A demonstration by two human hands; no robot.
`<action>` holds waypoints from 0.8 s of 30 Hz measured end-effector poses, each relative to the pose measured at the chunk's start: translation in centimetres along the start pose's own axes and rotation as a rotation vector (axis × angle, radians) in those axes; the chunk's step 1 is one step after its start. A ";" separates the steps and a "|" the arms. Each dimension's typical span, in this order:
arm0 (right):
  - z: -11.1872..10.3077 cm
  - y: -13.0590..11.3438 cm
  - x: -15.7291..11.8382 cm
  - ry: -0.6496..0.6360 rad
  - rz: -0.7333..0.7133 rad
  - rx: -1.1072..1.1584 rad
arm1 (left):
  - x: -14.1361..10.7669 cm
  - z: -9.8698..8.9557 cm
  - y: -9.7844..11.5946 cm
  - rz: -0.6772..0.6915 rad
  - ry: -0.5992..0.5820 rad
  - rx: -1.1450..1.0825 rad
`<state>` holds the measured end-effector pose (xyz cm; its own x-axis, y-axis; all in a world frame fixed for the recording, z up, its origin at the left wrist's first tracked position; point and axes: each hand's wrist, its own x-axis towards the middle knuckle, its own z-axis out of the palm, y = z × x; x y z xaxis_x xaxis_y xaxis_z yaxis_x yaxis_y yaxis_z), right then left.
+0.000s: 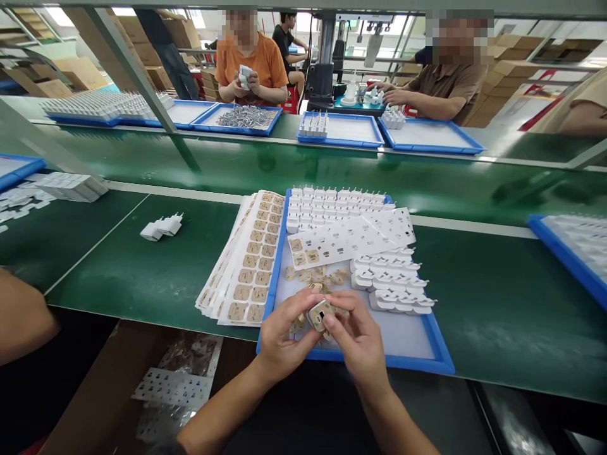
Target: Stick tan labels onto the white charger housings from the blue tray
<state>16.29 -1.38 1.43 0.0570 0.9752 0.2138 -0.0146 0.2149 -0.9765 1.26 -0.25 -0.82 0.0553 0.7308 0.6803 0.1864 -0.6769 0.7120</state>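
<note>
While the left hand [289, 328] and right hand [363, 338] pinch a tan-faced charger [318, 315] between their fingers over the near edge of the blue-rimmed tray [403, 361], white plugs [389, 278] stand beyond in rows, and across the bench a person in orange [251, 60] holds white pieces.

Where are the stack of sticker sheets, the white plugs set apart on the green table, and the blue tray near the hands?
Sticker sheets [254, 248]: head view, middle of the top sheet.
White plugs [152, 231]: head view, body of the leftmost plug.
Blue tray [408, 363]: head view, near rim.
</note>
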 end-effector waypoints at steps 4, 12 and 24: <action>0.4 1.1 -0.2 0.097 0.034 0.096 | -0.8 0.6 -0.5 -0.055 0.022 -0.029; 2.4 -0.5 0.1 0.115 -0.007 0.195 | 0.5 1.1 -0.1 0.208 0.062 0.107; 2.4 -0.4 0.0 0.150 0.121 0.321 | 0.6 1.2 0.3 0.295 0.056 0.174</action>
<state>13.92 -1.31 1.86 0.1812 0.9811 0.0677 -0.3414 0.1273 -0.9312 2.53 0.10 -0.34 0.0787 0.4969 0.8642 0.3349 -0.8297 0.4466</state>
